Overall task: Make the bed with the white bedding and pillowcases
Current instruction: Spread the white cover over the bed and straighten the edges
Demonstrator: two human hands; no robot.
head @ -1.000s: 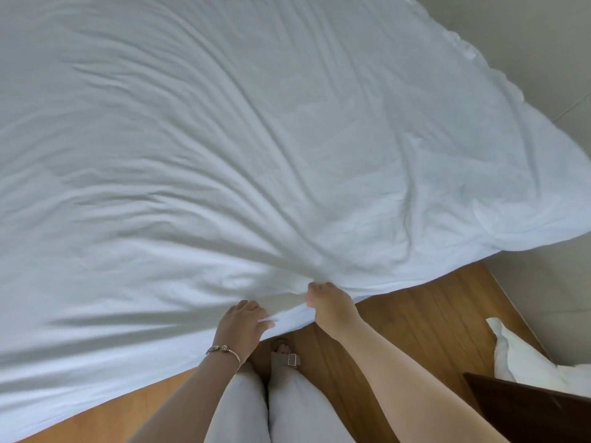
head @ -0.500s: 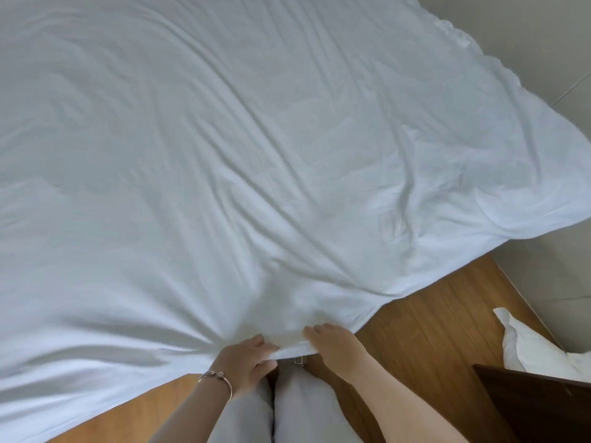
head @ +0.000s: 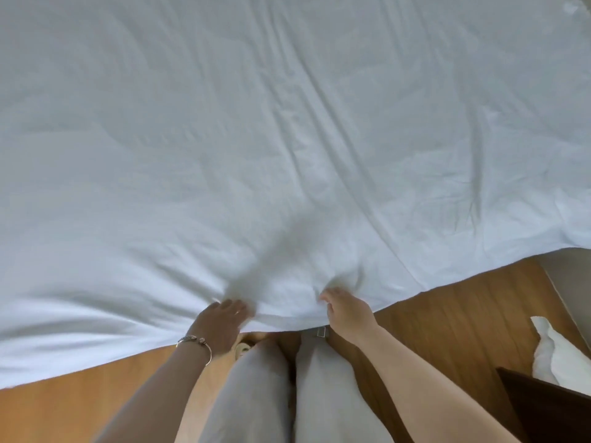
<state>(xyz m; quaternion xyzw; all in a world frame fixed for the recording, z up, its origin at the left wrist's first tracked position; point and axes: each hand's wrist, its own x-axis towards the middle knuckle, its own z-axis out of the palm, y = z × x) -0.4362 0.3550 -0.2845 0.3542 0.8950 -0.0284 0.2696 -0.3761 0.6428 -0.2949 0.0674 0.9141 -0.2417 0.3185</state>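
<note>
Head view: white sheet (head: 287, 139) spread across bed, near edge overhanging wood floor (head: 447, 314). Left hand (head: 220, 324) and right hand (head: 347, 310) each pinch that edge, close together. Dark furniture corner (head: 550, 410) and white pillow (head: 556, 356) at right.

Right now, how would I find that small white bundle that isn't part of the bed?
Start from the big white sheet that fills most of the view and follow its near edge right to the wooden floor. At the far right, past the floor, a crumpled white pillowcase lies just behind a dark wooden furniture corner. Unlike the spread sheet, it is a small heap, apart from both hands.
</note>
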